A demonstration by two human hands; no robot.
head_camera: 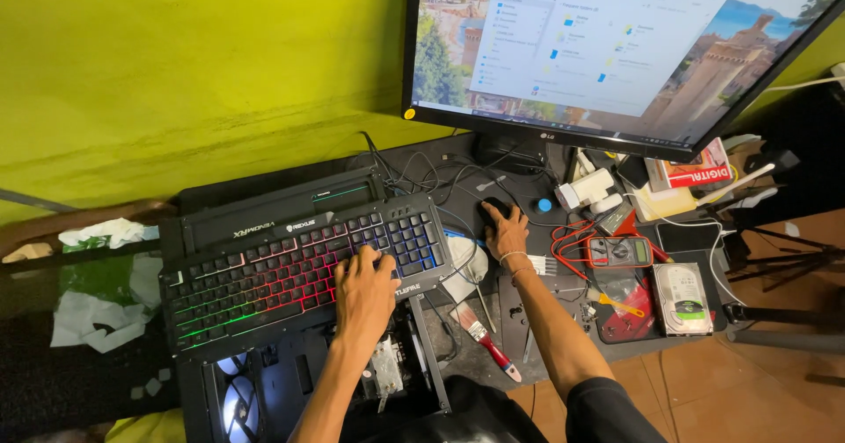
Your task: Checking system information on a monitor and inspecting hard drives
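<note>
L hand (363, 295) at frame center, fingers spread flat on backlit keyboard (264, 276); R hand (506, 230) right of it cups black mouse (493, 209), fingers curled together, below monitor (616, 47)

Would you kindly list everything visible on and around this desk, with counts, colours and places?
monitor: one, black frame, lit, back of desk
keyboard: one, black with rainbow backlight, resting on the computer case
computer case: one, black, open, white-lit fans, lower left
mouse: one, black, under the right hand
multimeter: one, red and grey, right of the mouse
hard drive: one, silver, far right
brush: one, red handle, desk front
left hand: on keyboard
right hand: on mouse
</note>
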